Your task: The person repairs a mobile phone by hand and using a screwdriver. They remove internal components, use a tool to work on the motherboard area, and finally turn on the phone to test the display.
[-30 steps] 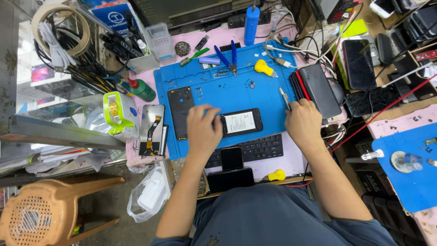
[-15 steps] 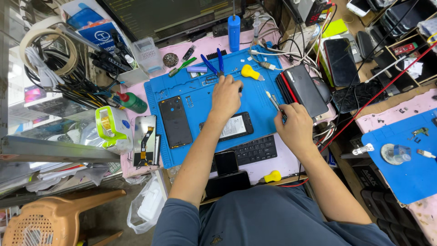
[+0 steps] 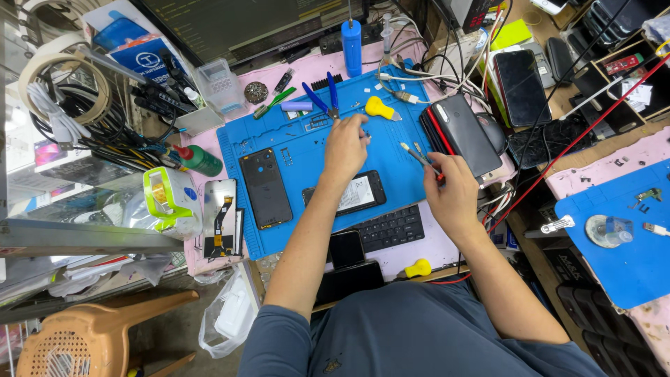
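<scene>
Phone (image 3: 354,193), opened and face-down on blue mat (image 3: 398,157), lies just below left hand (image 3: 345,146), long axis running left-right. Left grip pinched narrow over mat near blue pliers (image 3: 325,98). Right hand (image 3: 452,195), beside phone's right end, holds screwdriver (image 3: 421,156).

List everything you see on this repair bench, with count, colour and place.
work mat: one, blue, centre of bench
opened phone: one, black with white inside, on the mat under the left forearm
phone back cover: one, black, left part of mat
cutters: one, blue handles, top of mat
yellow tool: one, top of mat
keyboard: one, black, below the mat
tape dispenser: one, green and white, left of mat
cylinder: one, blue, upright at the back
chair: one, tan plastic, lower left
left hand: reaching to upper mat
right hand: holding a screwdriver
</scene>
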